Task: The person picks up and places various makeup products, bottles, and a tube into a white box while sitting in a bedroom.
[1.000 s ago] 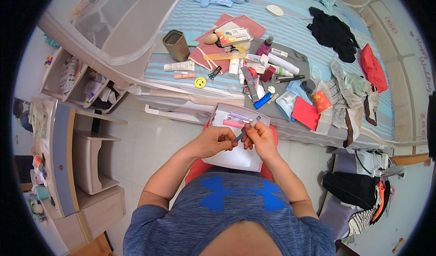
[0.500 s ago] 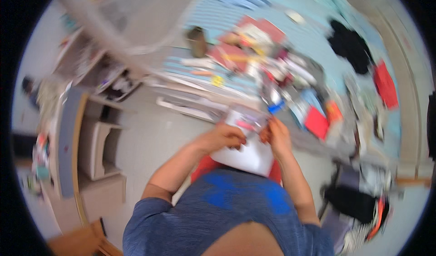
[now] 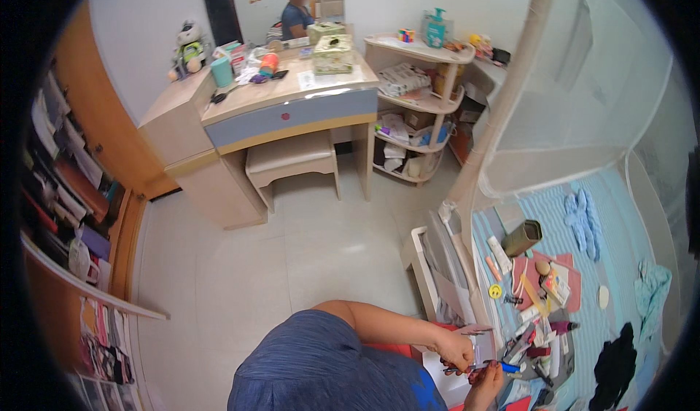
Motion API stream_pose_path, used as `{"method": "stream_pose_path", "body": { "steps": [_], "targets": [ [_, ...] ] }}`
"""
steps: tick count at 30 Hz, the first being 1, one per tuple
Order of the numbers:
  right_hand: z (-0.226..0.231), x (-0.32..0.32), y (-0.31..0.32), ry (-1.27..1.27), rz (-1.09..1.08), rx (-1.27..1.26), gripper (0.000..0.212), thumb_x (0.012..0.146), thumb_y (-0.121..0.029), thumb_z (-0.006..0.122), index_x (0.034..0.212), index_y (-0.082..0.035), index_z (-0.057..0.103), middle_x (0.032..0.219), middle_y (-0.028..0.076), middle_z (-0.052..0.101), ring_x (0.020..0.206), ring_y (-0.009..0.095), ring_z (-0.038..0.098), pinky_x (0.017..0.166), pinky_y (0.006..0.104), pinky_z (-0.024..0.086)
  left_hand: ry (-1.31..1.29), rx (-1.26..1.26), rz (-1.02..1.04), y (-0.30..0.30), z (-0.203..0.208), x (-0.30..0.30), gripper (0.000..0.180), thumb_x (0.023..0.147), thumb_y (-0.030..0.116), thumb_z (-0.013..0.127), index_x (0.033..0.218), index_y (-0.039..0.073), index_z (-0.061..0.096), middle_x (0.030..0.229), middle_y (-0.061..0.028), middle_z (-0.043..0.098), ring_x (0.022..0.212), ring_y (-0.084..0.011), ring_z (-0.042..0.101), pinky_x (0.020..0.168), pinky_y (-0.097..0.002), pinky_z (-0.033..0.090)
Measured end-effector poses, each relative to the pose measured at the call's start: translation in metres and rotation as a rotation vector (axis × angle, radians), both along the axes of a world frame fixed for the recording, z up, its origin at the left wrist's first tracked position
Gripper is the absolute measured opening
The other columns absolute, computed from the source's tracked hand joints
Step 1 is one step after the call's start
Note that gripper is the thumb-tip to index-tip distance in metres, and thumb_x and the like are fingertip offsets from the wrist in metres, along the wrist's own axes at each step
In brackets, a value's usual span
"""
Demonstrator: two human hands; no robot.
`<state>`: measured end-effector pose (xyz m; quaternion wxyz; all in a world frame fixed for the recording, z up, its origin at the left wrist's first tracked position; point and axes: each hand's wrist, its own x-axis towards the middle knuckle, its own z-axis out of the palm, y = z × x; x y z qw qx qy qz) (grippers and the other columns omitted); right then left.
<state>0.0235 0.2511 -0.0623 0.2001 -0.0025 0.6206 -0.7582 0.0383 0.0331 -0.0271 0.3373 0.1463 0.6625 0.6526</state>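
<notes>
Right hand (image 3: 487, 388) pinches a slim stick (image 3: 477, 366) between thumb and fingers; left hand (image 3: 456, 349) curls just beside its other end, its exact grip too small to tell. The stick looks light, stiff and rather slippery, probably best held mid-length by fingertips. Below both hands sits a white box (image 3: 455, 388); just beyond the right fingertips, a blue tube (image 3: 511, 368); farther right, a bed (image 3: 550, 210)

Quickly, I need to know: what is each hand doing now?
Left hand: closed, apparently on a slim stick-shaped item.
Right hand: fingers bent beside the same item; whether they grip it cannot be told.
</notes>
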Motion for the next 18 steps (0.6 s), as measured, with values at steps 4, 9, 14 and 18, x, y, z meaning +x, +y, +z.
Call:
{"method": "stream_pose_path", "body": {
  "steps": [4, 9, 14, 18],
  "targets": [
    [0.041, 0.003, -0.021, -0.089, -0.253, 0.084, 0.021, 0.092, -0.028, 0.054, 0.084, -0.008, 0.054, 0.069, 0.001, 0.05, 0.06, 0.014, 0.046, 0.054, 0.029, 0.042, 0.239, -0.164, 0.168, -0.02, 0.004, 0.0, 0.026, 0.086, 0.023, 0.059, 0.077, 0.0, 0.065, 0.067, -0.0125, 0.066, 0.059, -0.0239, 0.064, 0.056, -0.0376, 0.049],
    [0.059, 0.001, -0.021, -0.133, -0.369, 0.046, 0.024, 0.092, -0.026, 0.055, 0.076, -0.009, 0.054, 0.064, 0.002, 0.05, 0.052, 0.015, 0.045, 0.05, 0.0287, 0.041, 0.508, -0.681, 0.43, -0.035, -0.017, 0.015, 0.045, 0.083, 0.037, 0.063, 0.106, -0.001, 0.055, 0.097, -0.024, 0.064, 0.091, -0.0419, 0.062, 0.079, -0.0503, 0.049],
    [0.067, 0.015, -0.024, -0.139, -0.263, 0.158, 0.024, 0.091, -0.028, 0.056, 0.076, -0.009, 0.053, 0.064, 0.005, 0.051, 0.055, 0.018, 0.051, 0.053, 0.0323, 0.045, 0.403, -0.689, 0.222, -0.027, -0.042, 0.029, 0.044, 0.077, 0.028, 0.065, 0.106, -0.005, 0.06, 0.096, -0.025, 0.066, 0.093, -0.0411, 0.064, 0.081, -0.0488, 0.05],
    [0.033, 0.013, 0.008, -0.186, -0.149, 0.183, 0.026, 0.088, -0.032, 0.056, 0.075, -0.009, 0.053, 0.065, 0.008, 0.056, 0.057, 0.019, 0.055, 0.054, 0.0345, 0.048, 0.363, -0.767, 0.237, -0.021, -0.051, 0.025, 0.027, 0.073, 0.013, 0.06, 0.093, -0.004, 0.068, 0.092, -0.0254, 0.068, 0.089, -0.0406, 0.066, 0.077, -0.0471, 0.052]
  ]
}}
